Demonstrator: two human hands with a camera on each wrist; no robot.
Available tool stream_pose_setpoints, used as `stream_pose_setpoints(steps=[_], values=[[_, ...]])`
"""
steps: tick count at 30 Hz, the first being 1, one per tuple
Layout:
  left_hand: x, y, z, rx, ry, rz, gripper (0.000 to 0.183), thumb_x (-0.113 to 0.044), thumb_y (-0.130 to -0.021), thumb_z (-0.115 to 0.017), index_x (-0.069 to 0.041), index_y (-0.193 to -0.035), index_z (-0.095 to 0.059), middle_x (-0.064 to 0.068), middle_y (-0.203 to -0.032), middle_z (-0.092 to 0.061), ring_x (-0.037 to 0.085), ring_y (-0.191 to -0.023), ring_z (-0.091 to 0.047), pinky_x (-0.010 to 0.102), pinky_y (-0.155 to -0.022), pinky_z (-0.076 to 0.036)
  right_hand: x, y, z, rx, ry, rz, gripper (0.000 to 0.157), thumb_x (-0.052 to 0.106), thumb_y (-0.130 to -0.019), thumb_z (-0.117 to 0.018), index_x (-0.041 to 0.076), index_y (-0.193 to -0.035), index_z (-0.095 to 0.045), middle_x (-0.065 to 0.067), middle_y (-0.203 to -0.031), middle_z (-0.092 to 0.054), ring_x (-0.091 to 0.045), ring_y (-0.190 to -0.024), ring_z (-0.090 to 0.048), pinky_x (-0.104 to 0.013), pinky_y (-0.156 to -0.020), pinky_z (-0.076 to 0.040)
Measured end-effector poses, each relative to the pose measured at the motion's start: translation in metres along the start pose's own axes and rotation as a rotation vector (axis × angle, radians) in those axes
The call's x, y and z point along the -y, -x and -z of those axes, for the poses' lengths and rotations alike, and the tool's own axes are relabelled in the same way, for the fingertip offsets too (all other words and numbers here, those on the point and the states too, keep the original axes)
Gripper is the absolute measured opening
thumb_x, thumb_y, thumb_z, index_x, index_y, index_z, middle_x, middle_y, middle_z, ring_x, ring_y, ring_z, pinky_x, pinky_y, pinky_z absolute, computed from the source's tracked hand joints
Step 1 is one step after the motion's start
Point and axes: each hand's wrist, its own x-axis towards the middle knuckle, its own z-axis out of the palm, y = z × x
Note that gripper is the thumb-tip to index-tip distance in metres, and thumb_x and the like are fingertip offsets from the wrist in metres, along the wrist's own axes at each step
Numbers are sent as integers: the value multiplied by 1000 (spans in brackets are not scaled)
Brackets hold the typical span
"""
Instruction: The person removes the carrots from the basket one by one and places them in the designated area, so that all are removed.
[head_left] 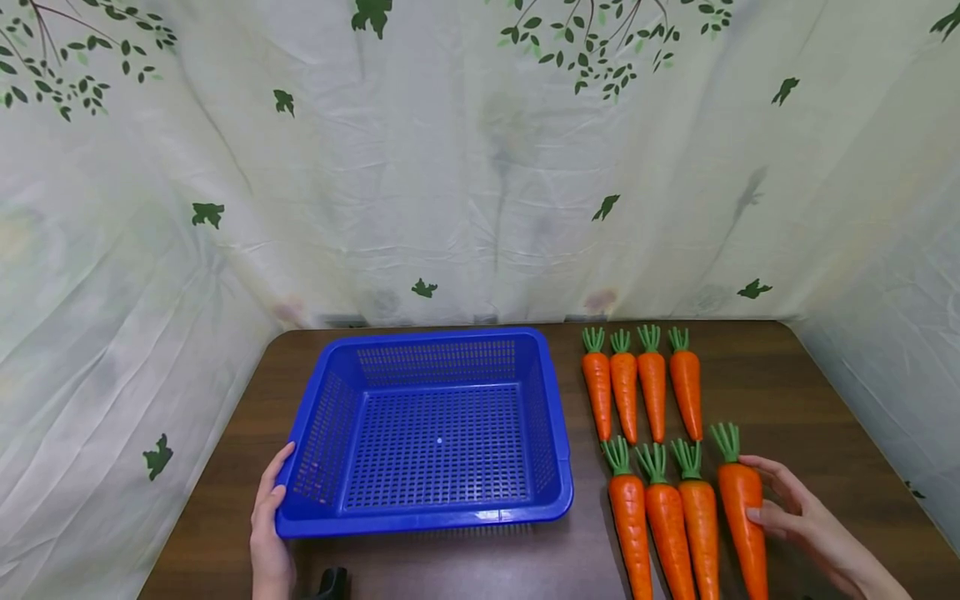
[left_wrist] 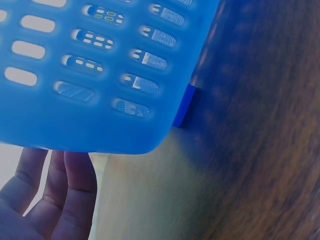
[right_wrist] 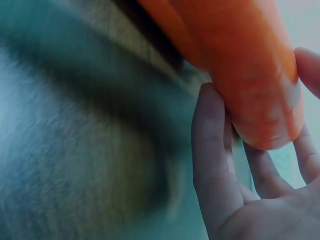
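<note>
A blue plastic basket [head_left: 420, 523] with slotted walls and floor stands on the left half of the table. At its front left corner my left hand [head_left: 272, 533] grips the rim; the fingers [left_wrist: 79, 187] reach up behind it in the left wrist view. My right hand [head_left: 798, 521] holds a large orange carrot [head_left: 744, 521] with a green top, thumb on its upper side and fingers around its right edge. Close-up in the right wrist view, that carrot [right_wrist: 255, 85] lies between the thumb and fingers. It is the rightmost of the front row.
Beside the held one lie several more carrots [head_left: 699, 533] in the front row. A back row of smaller-looking carrots [head_left: 652, 392] lies behind them. The brown table [head_left: 810, 417] meets a leaf-printed curtain [head_left: 465, 167]. A black object [head_left: 332, 583] shows at the bottom edge.
</note>
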Motion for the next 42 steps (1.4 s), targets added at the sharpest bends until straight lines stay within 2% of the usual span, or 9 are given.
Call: stream_pose_setpoints(steps=[5, 10, 14, 21, 28, 31, 35, 42], values=[[0, 0, -1, -6, 3, -2, 49, -30, -103, -21, -23, -149, -35, -2, -150, -30, 15, -130, -28, 22, -93, -25, -5, 3, 0, 67, -12, 29, 54, 4, -98, -45, 44, -133, -40, 30, -120, -39, -4, -107, -53, -38, -82, -47], [0, 0, -1, -10, 2, -1, 49, -29, -102, -21, -23, -149, -35, -2, -150, -30, 15, -130, -28, 23, -94, -24, -8, 5, -3, 94, -1, 52, 54, 2, -97, -46, 44, -131, -41, 30, -120, -42, -9, -106, -56, -35, -82, -48], [0, 0, 0, -9, -6, 10, 49, -30, -102, -21, -25, -149, -35, -2, -151, -29, 15, -131, -27, 26, -97, -22, -8, 5, -6, 78, 21, 68, 54, 1, -96, -49, 43, -130, -42, 29, -119, -42, -11, -103, -59, -34, -80, -49], [0, 0, -2, -9, 7, -10, 49, -29, -103, -22, -23, -149, -36, -2, -149, -31, 14, -129, -30, 20, -93, -26, -4, 6, -10, 26, 102, 36, 52, 5, -95, -53, 44, -127, -44, 29, -117, -39, -10, -100, -60, -36, -78, -50], [0, 1, -2, -5, 9, -24, 49, -28, -103, -21, -22, -149, -35, -2, -149, -32, 15, -128, -30, 21, -92, -26, -3, 5, -12, -36, 177, 8, 50, 7, -94, -57, 42, -128, -44, 29, -116, -37, -11, -99, -58, -35, -77, -49], [1, 1, -2, -7, 5, -27, 49, -28, -102, -21, -22, -149, -36, -2, -149, -32, 15, -128, -30, 21, -92, -26, -3, 4, -13, -36, 220, 48, 51, 5, -94, -57, 38, -131, -45, 31, -115, -38, -10, -97, -58, -33, -75, -48], [1, 0, -2, -4, 17, -40, 49, -27, -102, -22, -20, -149, -36, -2, -148, -33, 16, -127, -30, 22, -92, -26, -3, 3, -14, -63, 299, 92, 50, 4, -92, -58, 25, -136, -46, 36, -114, -41, -13, -95, -56, -32, -72, -47], [2, 0, -3, -1, 37, -50, 49, -26, -102, -22, -18, -149, -36, -1, -145, -36, 16, -125, -33, 23, -91, -27, -1, 3, -17, -121, 346, 61, 48, 7, -92, -60, 13, -137, -44, 36, -112, -41, -25, -98, -51, -34, -72, -46]])
